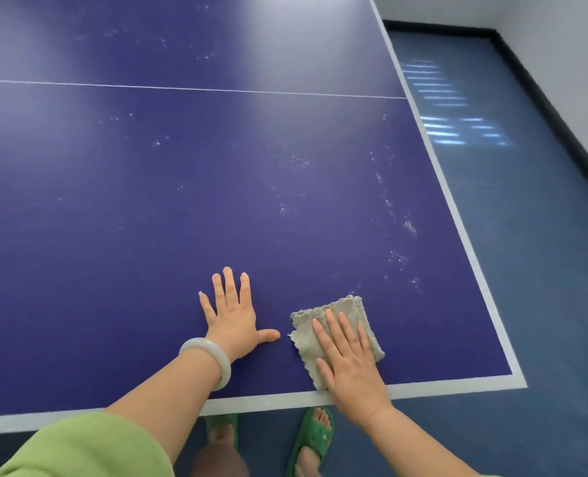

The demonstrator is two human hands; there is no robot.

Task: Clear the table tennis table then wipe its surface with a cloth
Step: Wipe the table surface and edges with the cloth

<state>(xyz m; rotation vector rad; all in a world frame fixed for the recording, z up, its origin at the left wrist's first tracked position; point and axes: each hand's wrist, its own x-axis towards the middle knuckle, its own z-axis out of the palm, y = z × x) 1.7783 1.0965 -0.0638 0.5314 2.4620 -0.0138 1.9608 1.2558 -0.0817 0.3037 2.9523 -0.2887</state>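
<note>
Grey cloth (352, 309) under right hand (351, 368)

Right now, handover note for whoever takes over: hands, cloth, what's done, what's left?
Left hand: flat on the table, fingers spread, holding nothing.
Right hand: flat on the cloth, pressing it down near the table's near right corner.
Done: only the cloth lies on the visible tabletop, so clearing looks finished.
Left: whitish specks dot the surface ahead of the cloth and along the right side; wipe there, then the rest.

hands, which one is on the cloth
The right hand, flat on the grey cloth; the left hand, wearing a pale bangle, rests on the table tennis table.
</note>
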